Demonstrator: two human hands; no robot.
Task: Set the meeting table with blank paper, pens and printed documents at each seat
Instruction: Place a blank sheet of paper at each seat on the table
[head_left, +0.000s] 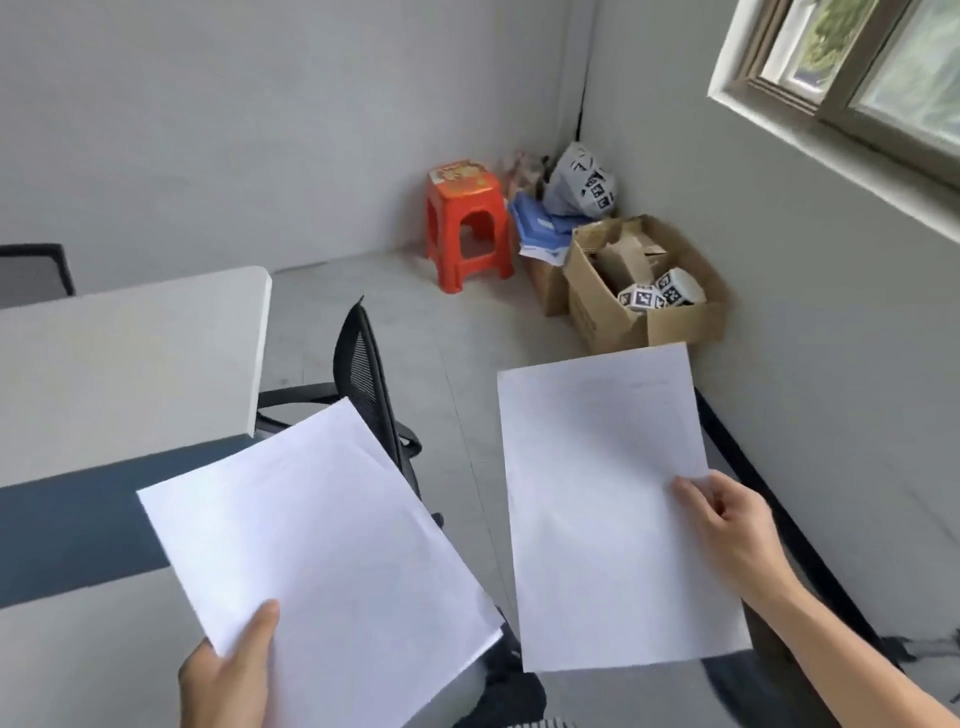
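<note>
A person stands at the right edge of a white-and-blue meeting table (119, 364), the left hand (228, 670) pinching the near corner of a small stack of white paper (322, 535), thumb on top. The right hand (727, 525) pinches the right edge of a single sheet (597, 493) held apart over the floor, probably separated for the seat at the black mesh office chair (363, 374). Faint grey marks on that sheet may be print, too pale to read; fingers under both papers are hidden, and no pens show.

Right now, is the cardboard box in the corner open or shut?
Open: the cardboard box has its flaps apart, and patterned cubes show inside.
</note>
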